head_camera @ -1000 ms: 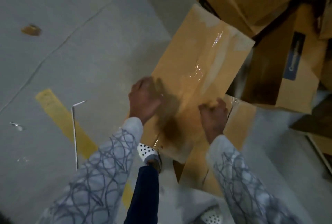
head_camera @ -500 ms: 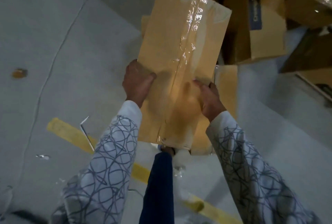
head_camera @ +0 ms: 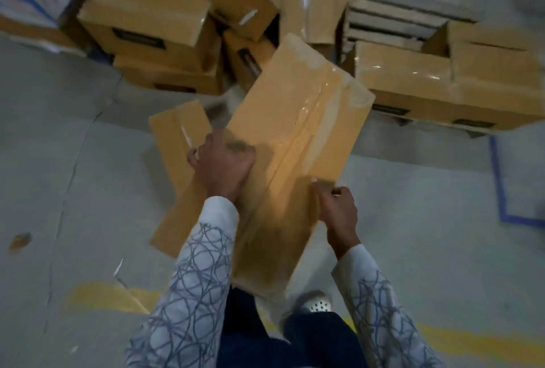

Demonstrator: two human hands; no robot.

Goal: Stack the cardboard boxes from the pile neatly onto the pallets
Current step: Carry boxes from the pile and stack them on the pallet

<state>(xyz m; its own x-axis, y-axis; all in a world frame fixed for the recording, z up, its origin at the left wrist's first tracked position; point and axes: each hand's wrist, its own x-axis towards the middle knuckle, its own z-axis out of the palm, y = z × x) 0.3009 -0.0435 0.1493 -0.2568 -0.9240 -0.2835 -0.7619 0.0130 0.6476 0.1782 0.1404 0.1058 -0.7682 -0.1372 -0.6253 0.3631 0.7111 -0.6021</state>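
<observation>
I hold a long taped cardboard box [head_camera: 298, 137] off the floor in front of me, its far end tilted toward the pile. My left hand [head_camera: 224, 165] grips its left edge, fingers curled over the top face. On the box's right edge, my right hand [head_camera: 339, 215] grips with thumb on top. A pile of cardboard boxes [head_camera: 153, 40] lies at the back left and middle. A grey wooden pallet [head_camera: 392, 18] at the back right carries a few boxes [head_camera: 460, 84].
A flat cardboard piece [head_camera: 177, 143] lies on the concrete floor under my left hand. Yellow floor tape [head_camera: 103, 297] runs near my feet and blue tape [head_camera: 498, 185] marks the floor at right. My shoe [head_camera: 317, 304] shows below the box.
The view has swung toward the pallet at the right. The box has been lifted and turned with both hands still gripping its sides; more of the pile and the pallet has come into view.
</observation>
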